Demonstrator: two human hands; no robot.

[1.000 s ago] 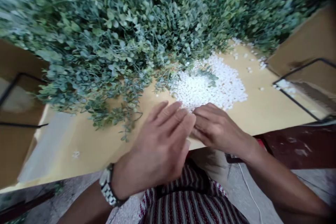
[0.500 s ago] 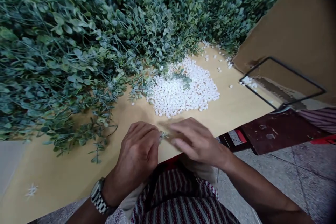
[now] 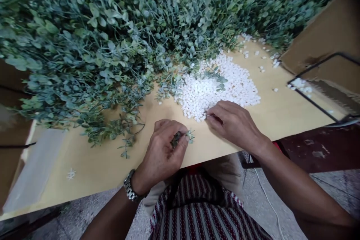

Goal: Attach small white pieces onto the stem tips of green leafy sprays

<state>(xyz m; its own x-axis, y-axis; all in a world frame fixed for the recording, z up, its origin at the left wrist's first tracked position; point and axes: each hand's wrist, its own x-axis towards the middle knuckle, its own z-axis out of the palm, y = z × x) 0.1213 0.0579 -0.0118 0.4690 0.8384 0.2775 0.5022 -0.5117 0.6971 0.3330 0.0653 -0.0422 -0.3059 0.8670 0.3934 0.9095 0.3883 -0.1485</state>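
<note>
Green leafy sprig (image 3: 191, 136) pinched between the thumb and fingers of the left hand (image 3: 165, 149), near the front edge of the tan tabletop (image 3: 208, 145); its leaves project toward the right. The right hand (image 3: 234, 124) has its fingers bent at the near edge of a pile of white pieces (image 3: 194, 99); whether it grips one cannot be told. Dense foliage (image 3: 135, 26) stands behind the pile.

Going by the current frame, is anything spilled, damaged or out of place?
Yes. Stray white bits lie at the right, apart from the main pile, as if spilled. The cardboard beside them looks torn. A small white spiky piece lies by itself at the left.
</note>
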